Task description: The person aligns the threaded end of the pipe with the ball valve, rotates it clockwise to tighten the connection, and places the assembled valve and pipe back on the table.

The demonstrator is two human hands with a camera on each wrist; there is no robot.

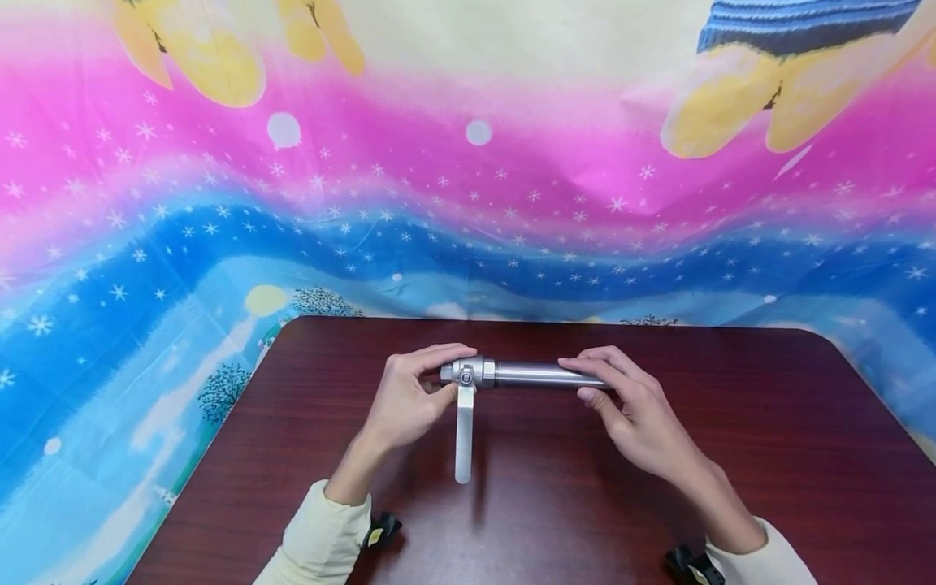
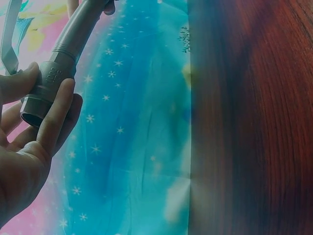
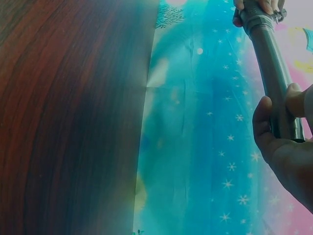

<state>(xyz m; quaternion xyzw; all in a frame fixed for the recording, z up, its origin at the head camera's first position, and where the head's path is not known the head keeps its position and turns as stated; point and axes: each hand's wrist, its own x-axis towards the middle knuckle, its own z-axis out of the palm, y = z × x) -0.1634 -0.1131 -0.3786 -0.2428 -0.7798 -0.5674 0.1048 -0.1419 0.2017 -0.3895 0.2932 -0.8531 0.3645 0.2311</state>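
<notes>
My left hand (image 1: 411, 398) grips a metal ball valve (image 1: 478, 371) between thumb and fingers. The valve's flat lever handle (image 1: 464, 439) points down toward me in the head view. A smooth steel pipe (image 1: 534, 374) runs rightward from the valve's hex end, with threads showing at the joint in the left wrist view. Around the pipe's far end curl the thumb and fingers of my right hand (image 1: 643, 410). Valve and pipe are held level, in one line, above the table. The valve's open round port (image 2: 34, 117) faces the left palm.
A dark red wooden table (image 1: 556, 520) lies under both hands. Behind it and along its left side hangs a colourful cloth (image 1: 409, 187) printed with snowflakes. Black straps with small devices (image 1: 383, 528) sit at the sleeve cuffs.
</notes>
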